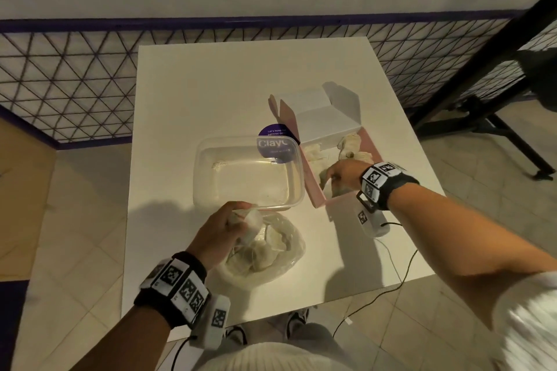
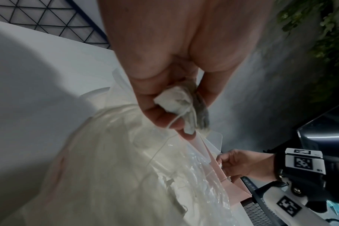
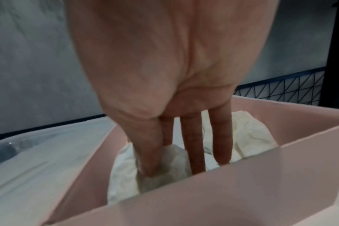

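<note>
On a white table (image 1: 211,93), my left hand (image 1: 232,220) (image 2: 184,110) pinches a small white tea bag (image 2: 172,102) with a thin string. It holds it just above a clear plastic bag (image 1: 271,253) (image 2: 126,168) that contains several similar tea bags. My right hand (image 1: 340,175) (image 3: 159,154) reaches down into an open pink box (image 1: 313,190) (image 3: 222,191). Its thumb and forefinger pinch a white tea bag (image 3: 170,166) while the other fingers point straight down. More tea bags (image 1: 352,144) lie in the box.
A clear plastic tub (image 1: 197,178) stands between the bag and the box, with crumbs inside. A round purple label (image 1: 272,131) lies behind it. The box's white lid (image 1: 319,111) stands open. Behind the table runs a mesh fence (image 1: 75,75). A cable (image 1: 398,274) hangs over the right front edge.
</note>
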The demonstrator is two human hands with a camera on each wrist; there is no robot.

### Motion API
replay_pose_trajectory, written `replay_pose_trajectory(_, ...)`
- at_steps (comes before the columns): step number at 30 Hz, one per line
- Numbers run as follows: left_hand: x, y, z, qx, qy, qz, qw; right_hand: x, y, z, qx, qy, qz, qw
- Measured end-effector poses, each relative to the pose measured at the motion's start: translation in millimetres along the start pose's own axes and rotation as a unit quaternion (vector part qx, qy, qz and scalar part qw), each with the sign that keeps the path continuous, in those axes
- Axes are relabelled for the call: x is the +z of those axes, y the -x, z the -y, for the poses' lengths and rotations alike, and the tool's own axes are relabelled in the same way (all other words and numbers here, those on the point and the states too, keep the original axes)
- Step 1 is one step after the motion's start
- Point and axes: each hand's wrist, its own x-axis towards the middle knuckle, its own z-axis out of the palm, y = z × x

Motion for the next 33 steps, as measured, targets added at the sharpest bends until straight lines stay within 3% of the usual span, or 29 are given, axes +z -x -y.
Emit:
replay_pose_trajectory(2, -2, 0, 0, -0.007, 0.003, -0.004, 1.000, 3, -9, 4, -0.006, -0.004, 0.009, 1.000)
replay_pose_trajectory(11, -12, -5, 9, -0.008, -0.030, -0.012, 0.999, 14, -21, 7, 0.000, -0.148, -0.119, 0.982)
replay_pose_trajectory(17, -9, -4, 5, -0.014, 0.001, -0.023, 1.000, 17, -14, 0, 0.004, -0.153, -0.164, 0.975)
replay_pose_trajectory(23, -3, 3, 2, 0.010, 0.057, -0.028, 0.998, 12, 26, 19, 0.022, -0.264, -0.330, 0.906)
replay_pose_trajectory(25, 1, 8, -2, 0.036, 0.052, -0.021, 0.998, 12, 52, 51, -0.047, -0.323, -0.281, 0.903)
replay_pose_trajectory(28, 7, 13, -13, 0.049, 0.036, 0.002, 0.998, 32, 87, 102, -0.135, -0.398, -0.079, 0.904)
replay_pose_trajectory(29, 9, 13, -17, 0.061, 0.009, 0.010, 0.998, 40, 91, 111, -0.145, -0.410, -0.053, 0.899)
replay_pose_trajectory(31, 15, 16, -24, 0.068, -0.017, 0.013, 0.997, 50, 97, 120, -0.145, -0.460, -0.054, 0.874)
replay_pose_trajectory(33, 18, 20, -31, 0.036, 0.050, 0.006, 0.998, 52, 101, 118, -0.116, -0.538, -0.070, 0.832)
